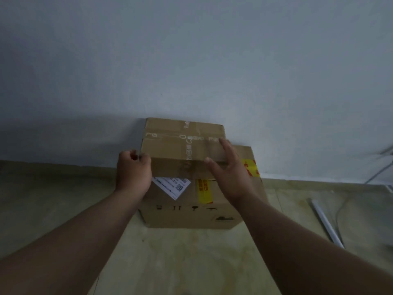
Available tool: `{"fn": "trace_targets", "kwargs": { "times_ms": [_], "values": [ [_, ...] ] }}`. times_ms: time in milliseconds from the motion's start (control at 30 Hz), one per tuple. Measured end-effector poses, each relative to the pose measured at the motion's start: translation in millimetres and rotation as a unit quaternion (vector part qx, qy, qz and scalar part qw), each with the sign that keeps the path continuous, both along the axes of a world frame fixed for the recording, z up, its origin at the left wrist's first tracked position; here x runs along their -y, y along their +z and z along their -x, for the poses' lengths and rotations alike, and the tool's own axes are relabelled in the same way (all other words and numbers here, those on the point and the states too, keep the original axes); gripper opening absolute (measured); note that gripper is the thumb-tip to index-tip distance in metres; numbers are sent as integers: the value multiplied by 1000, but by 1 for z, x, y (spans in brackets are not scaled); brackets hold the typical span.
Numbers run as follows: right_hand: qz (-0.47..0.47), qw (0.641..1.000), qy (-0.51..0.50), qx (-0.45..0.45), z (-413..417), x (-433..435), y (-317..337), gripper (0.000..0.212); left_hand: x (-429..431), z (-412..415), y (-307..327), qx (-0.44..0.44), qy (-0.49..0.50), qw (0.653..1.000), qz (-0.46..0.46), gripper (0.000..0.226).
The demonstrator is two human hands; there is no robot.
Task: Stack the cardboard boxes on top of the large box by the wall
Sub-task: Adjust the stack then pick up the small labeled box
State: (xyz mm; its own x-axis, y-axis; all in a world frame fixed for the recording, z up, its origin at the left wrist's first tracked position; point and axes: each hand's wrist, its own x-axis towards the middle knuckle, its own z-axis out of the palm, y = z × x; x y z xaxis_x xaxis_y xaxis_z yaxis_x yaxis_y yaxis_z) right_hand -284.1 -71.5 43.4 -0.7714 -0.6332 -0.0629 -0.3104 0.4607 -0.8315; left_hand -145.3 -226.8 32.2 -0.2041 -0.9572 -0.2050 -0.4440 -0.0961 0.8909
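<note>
A large cardboard box (pixel 191 213) with yellow tape and a white shipping label stands on the floor against the grey wall. On top of it sits a smaller taped cardboard box (pixel 170 145), shifted towards the left. My left hand (pixel 133 173) is curled at the smaller box's front left corner, fingertips touching its edge. At the box's front right corner is my right hand (pixel 229 173), fingers spread, with the thumb against the front face. Whether either hand truly grips the box is unclear.
The grey wall (pixel 191 60) rises right behind the boxes. A white tube (pixel 325 222) and thin cables (pixel 378 171) lie on the tiled floor (pixel 191 262) at the right.
</note>
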Motion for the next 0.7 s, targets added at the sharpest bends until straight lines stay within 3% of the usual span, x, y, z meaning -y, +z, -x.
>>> {"fn": "trace_targets", "kwargs": {
  "times_ms": [100, 233, 367, 500, 700],
  "values": [
    [30, 995, -91, 33, -14, -26, -2, 77, -2, -10, 1, -20, 76, 996, 30, 32],
    [40, 978, -175, 102, -30, -93, -15, 80, -52, -30, -12, -47, 130, 990, -20, 36],
    [65, 952, -239, 182, -44, -155, -25, 77, -131, -43, -37, -43, 80, 991, -97, 38],
    [50, 947, -228, 219, -67, -227, -40, 73, -222, -56, -60, 2, -12, 988, -157, 45],
    [-12, 948, -187, 258, -118, -348, -83, 76, -333, -83, -100, 72, -89, 982, -148, 48]
  ]
}}
